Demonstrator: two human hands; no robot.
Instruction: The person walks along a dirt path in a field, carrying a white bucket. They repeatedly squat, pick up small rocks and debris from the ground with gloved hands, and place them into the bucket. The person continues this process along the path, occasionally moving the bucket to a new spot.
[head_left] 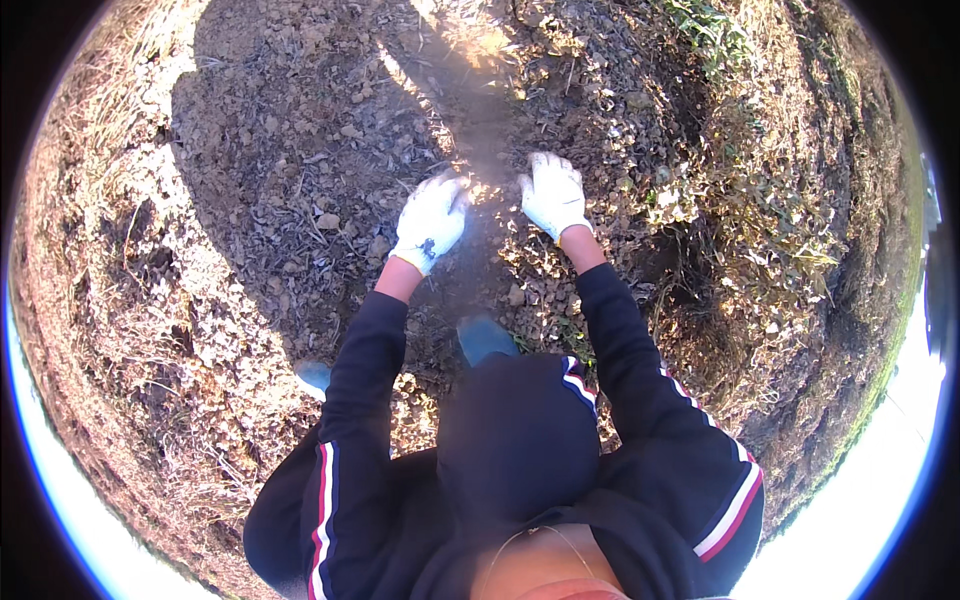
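Arms (368, 345) stretched forward, left fingers (442, 190) apart from right fingers (550, 168)

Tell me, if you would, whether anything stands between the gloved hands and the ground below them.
Nothing visible stands between the left hand or right hand and the leaf-strewn ground; the picture is hazy between the hands, so contact is unclear.

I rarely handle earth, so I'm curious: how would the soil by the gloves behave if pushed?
The soil would likely crumble rather than slide as one block: its surface is broken into clods. It may feel dusty, since it looks dry. Uneven shapes probably keep the clods from rolling far.
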